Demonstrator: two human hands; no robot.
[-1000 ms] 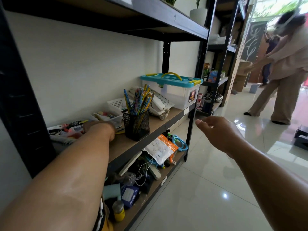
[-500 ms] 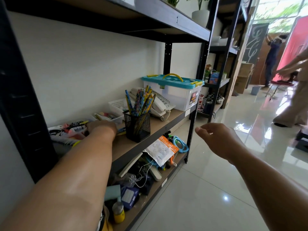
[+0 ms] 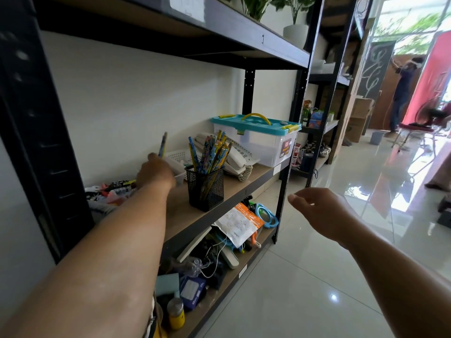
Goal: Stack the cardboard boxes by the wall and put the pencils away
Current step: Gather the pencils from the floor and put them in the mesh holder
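Note:
A black mesh pencil cup (image 3: 206,190) stands on the middle shelf (image 3: 246,182), filled with several patterned pencils (image 3: 211,152). Just left of the cup, my left hand (image 3: 156,173) is raised above the shelf and grips one blue patterned pencil (image 3: 162,143), which points upward. My right hand (image 3: 319,212) hangs in the air right of the shelf's front post, fingers loosely curled, holding nothing. Cardboard boxes (image 3: 358,120) stand stacked by the wall far down the room.
A white basket (image 3: 179,158), a white telephone (image 3: 238,159) and a clear box with a teal lid (image 3: 256,137) sit behind the cup. Loose clutter (image 3: 112,191) lies at the shelf's left end. The lower shelf (image 3: 244,262) holds cables and packets. A person (image 3: 401,93) stands far off.
My left hand has lifted off the clutter at the shelf's left end, now holding a pencil upright, and moved right toward the cup. My right hand barely moved.

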